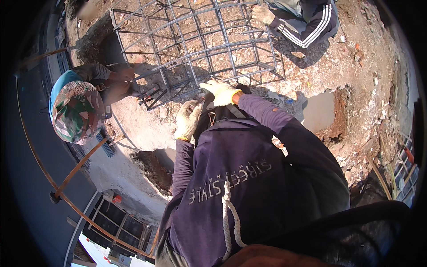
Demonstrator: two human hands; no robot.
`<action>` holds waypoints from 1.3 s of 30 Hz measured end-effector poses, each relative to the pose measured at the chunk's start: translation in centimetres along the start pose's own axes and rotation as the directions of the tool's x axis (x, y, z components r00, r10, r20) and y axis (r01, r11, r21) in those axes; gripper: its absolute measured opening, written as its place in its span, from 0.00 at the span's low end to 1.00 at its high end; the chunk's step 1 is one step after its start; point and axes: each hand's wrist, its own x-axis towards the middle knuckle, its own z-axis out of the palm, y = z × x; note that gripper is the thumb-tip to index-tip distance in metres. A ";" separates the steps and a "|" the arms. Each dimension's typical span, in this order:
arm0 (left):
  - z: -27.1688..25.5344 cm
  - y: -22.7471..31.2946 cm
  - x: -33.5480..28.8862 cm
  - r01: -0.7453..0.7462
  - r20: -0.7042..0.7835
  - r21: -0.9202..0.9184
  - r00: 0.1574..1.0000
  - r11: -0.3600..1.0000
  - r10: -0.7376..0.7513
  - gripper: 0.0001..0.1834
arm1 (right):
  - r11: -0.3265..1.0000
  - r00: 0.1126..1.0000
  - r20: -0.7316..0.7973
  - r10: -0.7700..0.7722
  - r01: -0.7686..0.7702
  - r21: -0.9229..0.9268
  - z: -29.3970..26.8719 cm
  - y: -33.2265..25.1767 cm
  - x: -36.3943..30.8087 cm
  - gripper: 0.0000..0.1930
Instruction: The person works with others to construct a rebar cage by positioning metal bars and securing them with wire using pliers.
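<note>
My left hand [188, 120], in a cream knit glove, is closed near my waist, its fingers curled around something small and dark that I cannot make out. Beside it, my right hand [220, 92], gloved the same way, has its fingers stretched out toward the near edge of a rebar cage [195, 53]. Whether those fingertips touch a bar is unclear. The cage is a grid of tied steel bars, standing on the ground just beyond both hands. Between my wrists a metal carabiner [212, 117] hangs on dark cloth at my waist.
At the left a co-worker in a camouflage hat [80, 111] crouches with hands near the cage's corner. Another person's gloved hand [263, 14] is at its far right. Dug pits [320, 111] lie right, lower left and far left in rubble ground. A thin wooden pole [82, 168] crosses the left.
</note>
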 end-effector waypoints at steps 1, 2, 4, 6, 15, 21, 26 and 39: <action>0.4 -1.4 0.5 -0.082 0.028 -0.017 0.996 0.996 0.083 0.11 | 0.998 0.998 0.043 -0.049 0.051 -0.044 1.3 1.5 1.3 0.45; 0.6 -1.1 0.5 -0.111 0.052 -0.057 0.992 0.992 0.114 0.10 | 0.996 0.995 0.048 -0.086 0.085 0.020 2.3 2.3 1.9 0.43; 0.6 0.8 0.0 -0.126 0.097 -0.315 0.982 0.941 0.164 0.09 | 0.980 0.991 0.057 -0.121 0.110 0.168 2.2 1.7 1.8 0.37; -0.5 1.4 0.3 -0.022 0.180 -0.484 0.976 0.875 0.124 0.11 | 0.969 0.996 0.078 -0.048 0.028 0.245 1.6 0.2 0.6 0.34; -3.8 -4.7 3.5 0.204 0.265 -0.852 0.962 0.483 0.062 0.09 | 0.787 0.963 0.252 0.094 -0.227 0.573 0.9 -3.6 -2.1 0.34; -3.0 -6.7 6.4 0.299 0.296 -0.943 0.954 0.144 -0.039 0.08 | 0.955 0.950 -0.253 0.185 -0.234 -0.183 1.8 -6.1 -0.4 0.33; -3.3 -4.9 8.1 0.154 0.092 -0.640 0.988 0.753 -0.123 0.15 | 0.922 0.924 -0.274 0.268 -0.329 -0.206 1.3 -3.6 1.1 0.29; -6.0 33.8 -10.5 -0.993 0.831 0.049 -0.017 -0.104 0.556 0.13 | 0.643 0.605 -0.231 0.762 -0.749 0.157 2.7 11.2 -8.2 0.30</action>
